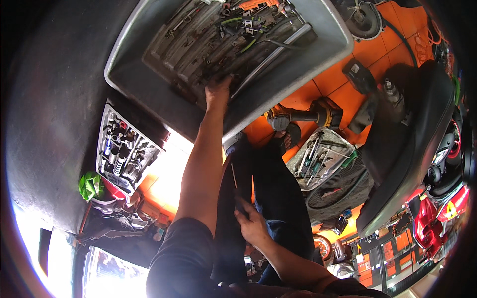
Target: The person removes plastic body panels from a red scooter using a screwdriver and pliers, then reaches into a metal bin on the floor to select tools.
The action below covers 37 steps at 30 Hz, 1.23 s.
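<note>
My left hand (pixel 217 92) reaches down into a large grey plastic bin (pixel 288 82). Its fingers are lost in shadow against the ridged bottom, near a long metal bar (pixel 272 59). Loose tools, including several green-and-black handled ones (pixel 243 31), lie at the bin's far end. Lower down, over my legs, my right hand (pixel 252 226) is closed around the dark handle of what looks like a screwdriver (pixel 233 175). Its thin shaft points away from me, toward the bin.
Left of my arm stands a white tray (pixel 104 144) of sockets. On the orange tiled floor (pixel 330 74) at right are a yellow-and-black power tool (pixel 325 113) and a metal tray (pixel 293 166) of hand tools. A black motorcycle seat (pixel 422 144) stands farther right.
</note>
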Tool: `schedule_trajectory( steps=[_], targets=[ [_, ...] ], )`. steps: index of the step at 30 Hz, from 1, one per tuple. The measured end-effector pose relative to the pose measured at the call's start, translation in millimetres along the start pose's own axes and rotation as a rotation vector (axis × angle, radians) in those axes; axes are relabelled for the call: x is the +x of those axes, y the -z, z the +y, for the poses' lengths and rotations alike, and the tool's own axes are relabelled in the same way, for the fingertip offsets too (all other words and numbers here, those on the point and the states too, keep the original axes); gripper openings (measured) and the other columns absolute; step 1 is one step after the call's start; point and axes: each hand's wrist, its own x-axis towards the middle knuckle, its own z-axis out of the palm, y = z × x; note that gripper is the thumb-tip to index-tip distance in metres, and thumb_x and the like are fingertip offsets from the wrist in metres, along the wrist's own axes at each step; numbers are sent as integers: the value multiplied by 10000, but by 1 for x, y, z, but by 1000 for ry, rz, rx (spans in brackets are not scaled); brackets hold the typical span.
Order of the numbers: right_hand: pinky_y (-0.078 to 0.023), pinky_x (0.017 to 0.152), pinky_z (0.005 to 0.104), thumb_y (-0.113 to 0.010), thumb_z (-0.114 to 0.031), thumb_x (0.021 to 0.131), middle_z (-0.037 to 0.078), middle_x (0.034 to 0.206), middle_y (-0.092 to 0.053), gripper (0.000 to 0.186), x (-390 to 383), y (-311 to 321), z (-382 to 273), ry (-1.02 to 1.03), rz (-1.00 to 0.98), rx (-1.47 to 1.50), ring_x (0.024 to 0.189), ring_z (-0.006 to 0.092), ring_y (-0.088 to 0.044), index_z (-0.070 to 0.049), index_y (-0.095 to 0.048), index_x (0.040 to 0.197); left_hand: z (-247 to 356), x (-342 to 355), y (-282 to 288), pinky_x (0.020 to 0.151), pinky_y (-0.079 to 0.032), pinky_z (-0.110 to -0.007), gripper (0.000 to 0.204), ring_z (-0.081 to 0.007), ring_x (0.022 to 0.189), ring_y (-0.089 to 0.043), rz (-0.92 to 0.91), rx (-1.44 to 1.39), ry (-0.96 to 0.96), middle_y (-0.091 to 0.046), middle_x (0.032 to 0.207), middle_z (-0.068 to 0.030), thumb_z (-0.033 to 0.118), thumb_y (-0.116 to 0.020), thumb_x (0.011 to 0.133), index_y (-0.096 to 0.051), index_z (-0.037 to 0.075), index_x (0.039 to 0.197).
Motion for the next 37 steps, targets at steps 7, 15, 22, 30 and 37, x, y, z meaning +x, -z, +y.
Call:
schedule_trajectory(
  steps=[7, 15, 22, 30, 37],
  targets=[
    [-404, 1032, 381, -522, -260, 958, 175, 1350, -523, 426, -1, -3, 5, -46, -49, 42, 1259, 325, -495, -154, -478, 1367, 17, -12, 33, 975, -450, -457, 245, -316, 1040, -609, -278, -864, 298, -631, 1046, -115, 167, -647, 809, -605, 44, 1016],
    [-405, 1028, 370, -523, -234, 955, 194, 1340, -527, 427, -2, 1, -5, -147, -93, 153, 1245, 325, -509, -134, -477, 1368, 47, -45, 35, 1041, -404, -476, 265, -343, 1123, -583, -266, -914, 248, -628, 1108, -140, 198, -616, 835, -592, 28, 1037],
    [-444, 980, 371, -532, -222, 947, 217, 1306, -546, 431, -3, -12, 6, 50, -19, 102, 1168, 337, -567, -122, -483, 1363, 65, -55, 47, 1031, -421, -451, 357, -337, 1123, -585, -309, -882, 227, -595, 1180, -158, 140, -626, 865, -532, 9, 1184],
    [-436, 999, 355, -533, -301, 929, 177, 1271, -584, 433, -31, 27, 32, 36, 181, -21, 1204, 286, -545, -227, -516, 1356, 34, -204, 98, 938, -451, -390, 112, -200, 921, -565, -381, -413, 283, -586, 957, -60, 155, -577, 923, -606, 59, 974],
    [-460, 933, 429, -499, -290, 889, 170, 1212, -580, 440, -194, 148, 33, 509, 458, -268, 1078, 340, -581, -327, -544, 1325, 128, -368, 165, 728, -466, -385, 261, -207, 631, -523, -568, -83, 581, -518, 649, -14, 315, -568, 954, -552, 127, 773]
  ],
)
